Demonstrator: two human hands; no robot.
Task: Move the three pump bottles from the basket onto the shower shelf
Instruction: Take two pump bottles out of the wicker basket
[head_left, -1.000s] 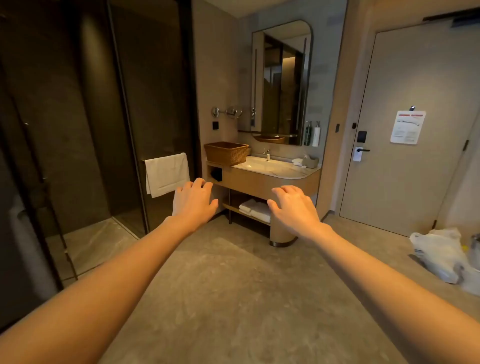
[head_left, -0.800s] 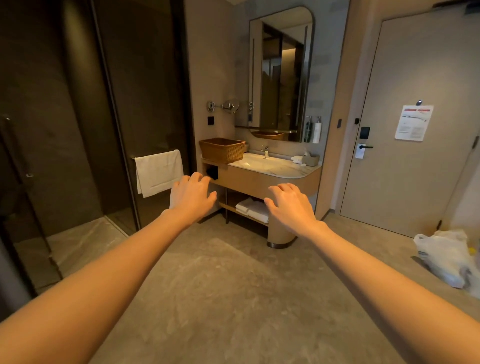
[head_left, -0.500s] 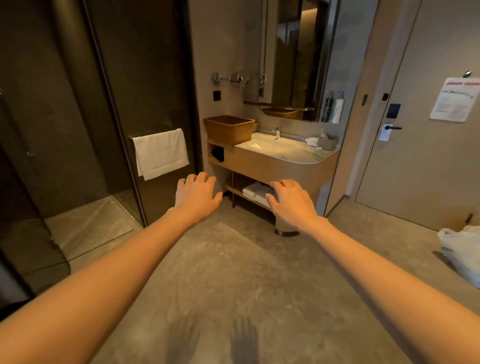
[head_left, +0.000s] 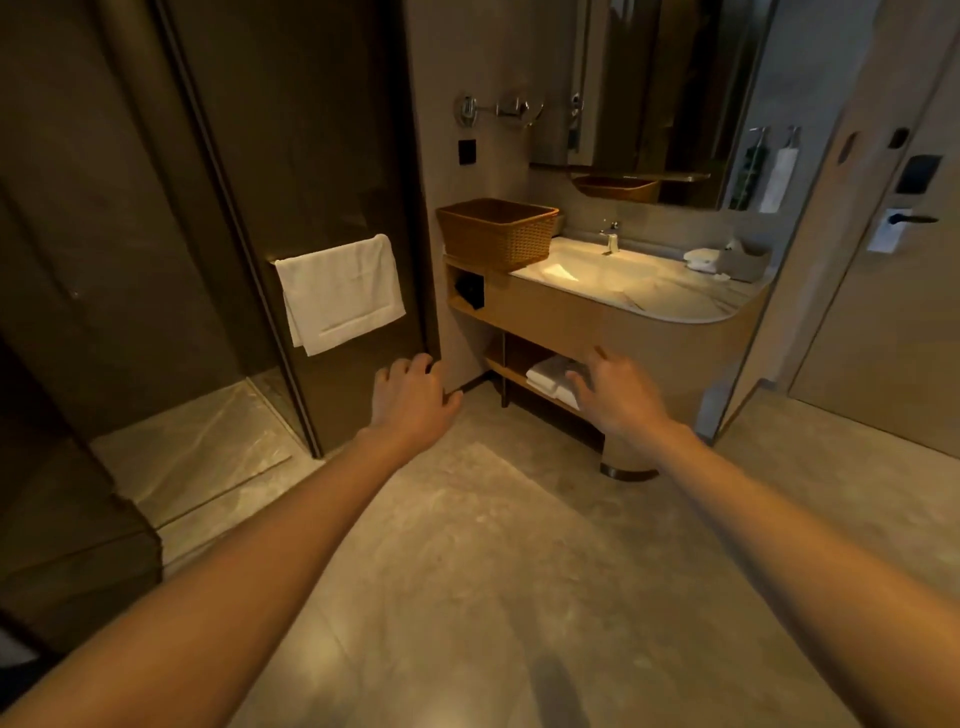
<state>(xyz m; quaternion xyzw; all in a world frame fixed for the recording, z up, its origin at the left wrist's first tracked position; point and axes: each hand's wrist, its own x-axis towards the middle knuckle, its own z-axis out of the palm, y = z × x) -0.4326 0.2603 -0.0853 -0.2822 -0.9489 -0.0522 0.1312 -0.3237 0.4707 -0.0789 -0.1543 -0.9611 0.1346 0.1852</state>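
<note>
A brown woven basket (head_left: 497, 231) stands on the left end of the vanity counter (head_left: 670, 304), beside the sink. Its inside is hidden from here, so no pump bottles show in it. Two bottles (head_left: 768, 169) hang on the wall to the right of the mirror. My left hand (head_left: 413, 397) and my right hand (head_left: 615, 392) are stretched out in front of me, palms down, fingers apart, holding nothing, below and short of the basket. The shower stall (head_left: 171, 452) opens at the left; no shelf is visible inside it.
A white towel (head_left: 343, 291) hangs on the dark glass shower door. Folded towels (head_left: 550, 376) lie on the vanity's lower shelf. A tissue box (head_left: 745, 262) sits at the counter's right end. The room door (head_left: 893, 291) is at the right. Open floor lies between me and the vanity.
The view has come closer to the vanity and tilted down; the basket and sink now look larger. The white bag at the right has left the view. Both hands stay outstretched and empty.
</note>
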